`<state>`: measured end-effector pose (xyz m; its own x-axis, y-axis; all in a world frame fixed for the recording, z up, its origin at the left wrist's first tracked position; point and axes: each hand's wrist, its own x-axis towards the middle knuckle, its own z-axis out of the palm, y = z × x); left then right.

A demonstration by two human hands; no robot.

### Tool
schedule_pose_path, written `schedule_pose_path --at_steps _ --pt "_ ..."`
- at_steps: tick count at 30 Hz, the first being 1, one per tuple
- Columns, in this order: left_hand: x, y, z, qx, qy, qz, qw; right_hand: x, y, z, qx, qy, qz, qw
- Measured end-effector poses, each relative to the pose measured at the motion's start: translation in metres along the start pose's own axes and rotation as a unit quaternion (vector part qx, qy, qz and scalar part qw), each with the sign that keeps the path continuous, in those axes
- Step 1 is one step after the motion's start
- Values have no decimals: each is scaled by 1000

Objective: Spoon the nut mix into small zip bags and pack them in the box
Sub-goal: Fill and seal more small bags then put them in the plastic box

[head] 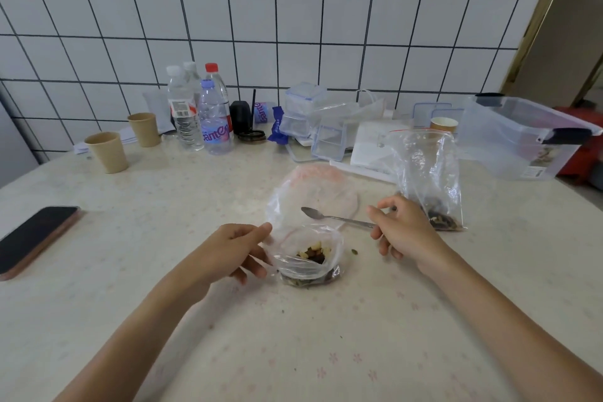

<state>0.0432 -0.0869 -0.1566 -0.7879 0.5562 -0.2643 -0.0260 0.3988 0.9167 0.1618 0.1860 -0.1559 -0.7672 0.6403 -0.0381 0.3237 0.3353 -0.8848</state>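
Note:
A small zip bag (306, 258) stands open on the table's middle with a little nut mix (314, 253) in its bottom. My left hand (236, 251) pinches the bag's left rim and keeps its mouth apart. My right hand (403, 230) holds a metal spoon (329, 215) by the handle; its empty bowl hovers above the bag's far side. A larger clear zip bag (427, 173) with nut mix at its bottom stands just behind my right hand. The clear plastic box (522, 140) sits at the far right.
A phone (36, 238) lies at the left edge. Two paper cups (109, 152), several water bottles (199, 114), small lidded containers (305, 108) and a white box (375, 143) line the tiled wall. A stray nut (354, 251) lies right of the small bag.

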Motion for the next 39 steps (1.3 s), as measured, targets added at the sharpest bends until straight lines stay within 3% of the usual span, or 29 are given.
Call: schedule_pose_path --at_steps 3,8,15,18,21,24,27,29,31,34,37,39 --pt "-3 2 -1 -26 -57 -51 997 -17 -1 0 -9 -53 -10 998" --pt "-3 0 1 -164 -111 -87 976 -42 -11 11 64 -232 58 969" --pt "-4 0 11 -152 -191 -57 968 -47 -11 16 186 -312 89 928" --pt "-8 3 19 -85 -122 -5 989 -49 -11 22 189 -270 57 942" --pt "-8 11 23 0 36 62 997 -50 -10 25 132 -145 -26 980" --pt "-7 16 23 180 163 156 958 -49 -10 24 19 -55 -121 991" --pt "-10 19 27 268 154 150 939 -49 -13 25 21 -88 -65 994" --pt "-12 20 27 170 103 97 975 -50 -15 21 77 -143 1 987" --pt "-14 21 23 -4 5 28 1000 -51 -15 13 153 -200 35 967" --pt "-14 19 13 -159 -137 -11 978 -51 -13 4 288 -283 62 913" --pt "-10 15 10 -255 -186 -29 949 -50 -10 4 373 -302 93 872" --pt "-9 12 11 -266 -196 -18 944 -50 -8 7 388 -299 85 868"
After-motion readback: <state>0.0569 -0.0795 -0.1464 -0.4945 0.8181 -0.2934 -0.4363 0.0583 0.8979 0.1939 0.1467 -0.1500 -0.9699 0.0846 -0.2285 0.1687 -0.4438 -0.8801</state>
